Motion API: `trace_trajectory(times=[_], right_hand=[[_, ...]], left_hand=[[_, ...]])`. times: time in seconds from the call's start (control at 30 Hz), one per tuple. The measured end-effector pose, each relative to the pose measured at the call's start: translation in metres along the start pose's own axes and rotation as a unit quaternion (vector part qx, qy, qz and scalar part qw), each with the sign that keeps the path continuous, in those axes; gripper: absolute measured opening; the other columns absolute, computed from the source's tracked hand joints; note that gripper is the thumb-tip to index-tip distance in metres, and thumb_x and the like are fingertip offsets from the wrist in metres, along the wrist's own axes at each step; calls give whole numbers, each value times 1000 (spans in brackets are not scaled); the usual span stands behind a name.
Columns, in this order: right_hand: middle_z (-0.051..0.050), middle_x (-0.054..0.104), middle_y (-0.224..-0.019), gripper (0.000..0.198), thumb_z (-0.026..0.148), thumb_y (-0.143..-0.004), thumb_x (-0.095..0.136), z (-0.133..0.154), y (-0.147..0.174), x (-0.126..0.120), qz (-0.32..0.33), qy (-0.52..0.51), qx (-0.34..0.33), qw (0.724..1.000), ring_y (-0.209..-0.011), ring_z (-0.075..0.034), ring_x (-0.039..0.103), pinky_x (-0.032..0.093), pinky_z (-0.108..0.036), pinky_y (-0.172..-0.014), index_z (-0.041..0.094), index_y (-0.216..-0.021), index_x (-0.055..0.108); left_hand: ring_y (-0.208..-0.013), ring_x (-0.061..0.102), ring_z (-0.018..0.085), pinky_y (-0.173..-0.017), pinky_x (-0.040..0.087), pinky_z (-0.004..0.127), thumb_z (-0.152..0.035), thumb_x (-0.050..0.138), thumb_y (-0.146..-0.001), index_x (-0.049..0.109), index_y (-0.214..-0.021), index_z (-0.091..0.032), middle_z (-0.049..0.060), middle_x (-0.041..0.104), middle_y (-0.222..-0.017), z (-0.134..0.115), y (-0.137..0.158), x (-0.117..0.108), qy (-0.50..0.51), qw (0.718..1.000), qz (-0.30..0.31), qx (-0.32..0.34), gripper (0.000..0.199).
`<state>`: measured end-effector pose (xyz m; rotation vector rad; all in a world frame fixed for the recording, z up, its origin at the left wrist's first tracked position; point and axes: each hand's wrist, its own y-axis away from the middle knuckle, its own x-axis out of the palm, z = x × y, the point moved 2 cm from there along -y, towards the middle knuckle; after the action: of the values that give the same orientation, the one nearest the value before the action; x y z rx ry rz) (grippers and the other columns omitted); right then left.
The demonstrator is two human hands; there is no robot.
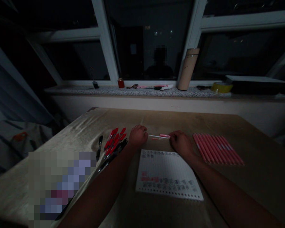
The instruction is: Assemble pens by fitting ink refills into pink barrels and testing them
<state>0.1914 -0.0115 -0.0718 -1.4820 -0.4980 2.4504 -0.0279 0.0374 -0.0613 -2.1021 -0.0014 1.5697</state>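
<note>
My left hand (pixel 138 135) is closed, with its fingertips at the left end of a thin white stick (pixel 154 136) that looks like a pen refill. To the right, my right hand (pixel 180 142) has its fingers curled at the end of a short pink tube (pixel 164 135), apparently a pen barrel. The white stick runs just below this tube toward the right fingers, which hide its far end. A small orange-pink piece (pixel 155 139) lies on the table between the hands. Below them is a lined notebook sheet (pixel 168 174) bearing black and red writing.
Red-capped pens (pixel 114 139) and black pens (pixel 117 150) lie left of my left arm, near a single black pen (pixel 99 147). A row of pink pencils (pixel 217 148) is at right. The windowsill (pixel 85 90) holds a tall tan cylinder (pixel 188 69) and yellow tape (pixel 222 87).
</note>
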Motion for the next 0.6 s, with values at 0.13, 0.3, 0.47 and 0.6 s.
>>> trace_trajectory(times=[0.13, 0.3, 0.47, 0.6], right_hand=[[-7, 68, -89, 23, 15, -78, 47, -2, -1, 3, -4, -3, 0, 1000, -85, -19, 61, 42, -28, -80, 17, -85, 69], [-7, 68, -89, 23, 15, -77, 48, -4, -1, 5, -7, 6, -2, 1000, -86, -19, 61, 42, -28, -80, 17, -85, 70], [-7, 68, -91, 23, 15, -77, 48, -3, -1, 4, -9, -5, 0, 1000, -86, -19, 60, 42, -28, -80, 18, -87, 69], [-8, 68, -91, 24, 15, -77, 48, -3, -1, 4, -7, -11, 3, 1000, -87, -19, 60, 42, -29, -81, 17, -88, 69]], left_hand=[[-93, 57, 21, -85, 42, 34, -26, 47, -81, 63, -92, -17, 8, 64, -95, 1, 0, 0, -18, 999, 5, -27, 21], [-90, 59, 21, -83, 43, 33, -29, 46, -82, 63, -92, -17, 8, 66, -93, 1, 0, 0, -27, 999, 15, -37, 23], [-88, 60, 21, -82, 43, 33, -29, 45, -82, 63, -91, -17, 8, 67, -91, 1, 1, 1, -33, 999, 17, -30, 23], [-89, 60, 21, -83, 43, 33, -28, 46, -82, 63, -91, -17, 8, 67, -93, -1, 1, 0, -31, 999, 13, -30, 22]])
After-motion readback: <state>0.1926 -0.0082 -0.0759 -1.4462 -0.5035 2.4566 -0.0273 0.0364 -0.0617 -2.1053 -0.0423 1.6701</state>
